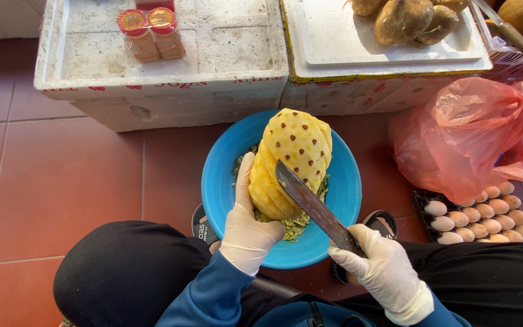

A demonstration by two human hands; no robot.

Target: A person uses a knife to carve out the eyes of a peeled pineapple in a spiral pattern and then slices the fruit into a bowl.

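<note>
A peeled yellow pineapple (295,158) with brown eyes is held tilted over a blue bowl (225,175) that has green peel scraps (295,226) in it. My left hand (246,227), in a white glove, grips the pineapple's lower left side. My right hand (382,269), also gloved, holds the handle of a long dark knife (310,203). The blade tip rests against the fruit's front face.
Two white foam boxes (171,91) stand behind the bowl; the left carries two red-lidded jars (151,33), the right brown round fruits (407,21). A red plastic bag (467,136) and a tray of eggs (485,212) lie at right. The floor is red tile.
</note>
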